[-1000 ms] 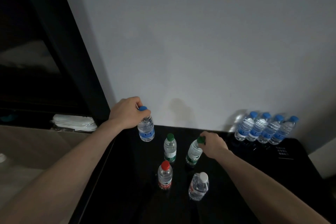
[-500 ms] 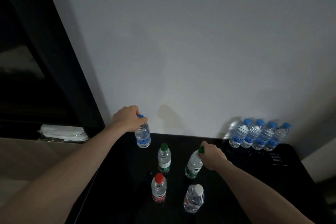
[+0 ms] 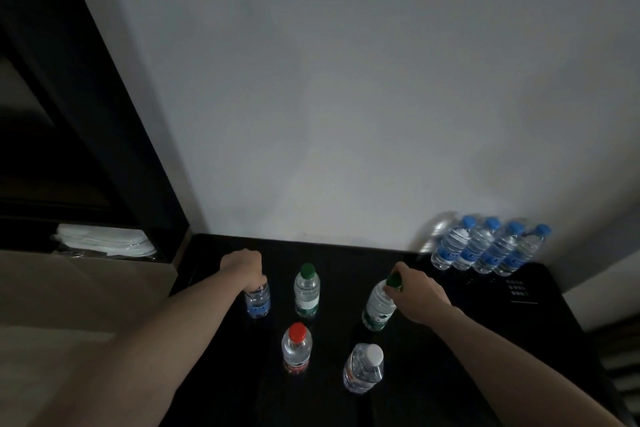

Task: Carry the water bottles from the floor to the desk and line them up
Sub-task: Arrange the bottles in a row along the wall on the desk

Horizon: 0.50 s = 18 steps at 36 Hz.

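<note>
My left hand (image 3: 244, 269) grips the top of a blue-label bottle (image 3: 258, 302) standing on the black desk (image 3: 450, 340). To the right, my right hand (image 3: 417, 293) holds a green-cap bottle (image 3: 379, 307) by its neck, and that bottle is tilted. Between the two hands stands a second green-cap bottle (image 3: 306, 289), upright and untouched. Nearer to me are a red-cap bottle (image 3: 296, 347) and a white-cap bottle (image 3: 363, 367). A row of several blue-cap bottles (image 3: 485, 246) stands against the wall at the back right.
The grey wall (image 3: 346, 97) closes the desk's far side. A dark frame (image 3: 86, 80) rises at the left, with a stack of white cloth (image 3: 104, 241) on a ledge below it. The desk's left edge drops to a beige floor (image 3: 52, 305).
My left hand has brought the blue-label bottle toward me and down onto the desk, left of the upright green-cap bottle. My right hand still holds the tilted green-cap bottle. The camera has tipped upward.
</note>
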Each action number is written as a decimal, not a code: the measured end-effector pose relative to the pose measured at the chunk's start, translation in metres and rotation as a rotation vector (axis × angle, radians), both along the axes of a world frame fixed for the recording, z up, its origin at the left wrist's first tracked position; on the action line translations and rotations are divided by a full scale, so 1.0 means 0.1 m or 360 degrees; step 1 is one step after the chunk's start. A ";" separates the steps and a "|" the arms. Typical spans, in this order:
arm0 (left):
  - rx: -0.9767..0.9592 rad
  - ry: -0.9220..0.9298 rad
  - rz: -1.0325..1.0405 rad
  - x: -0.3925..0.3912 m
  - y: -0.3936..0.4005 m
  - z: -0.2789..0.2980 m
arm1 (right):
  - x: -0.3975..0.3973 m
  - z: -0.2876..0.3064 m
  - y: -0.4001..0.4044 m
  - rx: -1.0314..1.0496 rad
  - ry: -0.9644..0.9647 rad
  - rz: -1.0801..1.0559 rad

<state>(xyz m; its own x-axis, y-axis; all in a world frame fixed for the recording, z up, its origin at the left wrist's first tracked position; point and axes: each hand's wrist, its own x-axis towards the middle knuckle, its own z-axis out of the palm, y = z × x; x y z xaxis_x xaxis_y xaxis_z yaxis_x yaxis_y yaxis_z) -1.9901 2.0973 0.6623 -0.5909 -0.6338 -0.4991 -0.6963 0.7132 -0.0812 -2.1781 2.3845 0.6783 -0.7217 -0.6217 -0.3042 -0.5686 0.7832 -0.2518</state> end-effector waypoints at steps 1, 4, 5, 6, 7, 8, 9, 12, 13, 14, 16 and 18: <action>0.0002 -0.0016 0.0000 0.01 0.01 -0.02 | 0.00 0.00 0.00 -0.0003 -0.0007 -0.0002; 0.0004 -0.0011 0.0009 0.02 0.04 -0.05 | 0.01 0.00 -0.03 -0.0015 -0.0017 -0.0007; 0.0004 -0.0006 0.0005 0.02 0.04 -0.04 | 0.02 0.00 -0.04 -0.0022 -0.0020 -0.0009; 0.0001 -0.0005 -0.0002 0.03 0.05 -0.03 | 0.03 0.00 -0.04 -0.0030 -0.0023 -0.0013; 0.0000 -0.0009 -0.0006 0.03 0.06 -0.01 | 0.04 0.01 -0.05 -0.0040 -0.0025 -0.0017; 0.0001 -0.0015 -0.0005 0.04 0.07 0.00 | 0.05 0.01 -0.05 -0.0052 -0.0025 -0.0023; 0.0006 -0.0025 -0.0004 0.04 0.06 0.00 | 0.06 0.02 -0.05 -0.0065 -0.0025 -0.0030; 0.0024 -0.0080 -0.0035 0.03 0.05 0.03 | 0.08 0.04 -0.04 -0.0091 -0.0023 -0.0039; 0.0016 -0.0094 -0.0060 0.01 0.05 0.05 | 0.08 0.05 -0.03 -0.0100 -0.0017 -0.0038; -0.0008 -0.0085 -0.0093 -0.02 0.05 0.07 | 0.08 0.07 -0.02 -0.0112 -0.0011 -0.0038; -0.0079 0.0021 -0.0180 -0.11 0.09 0.12 | 0.08 0.09 -0.01 -0.0144 -0.0003 -0.0044; -0.0101 0.0161 -0.0271 -0.23 0.17 0.17 | 0.07 0.12 -0.01 -0.0169 0.0005 -0.0053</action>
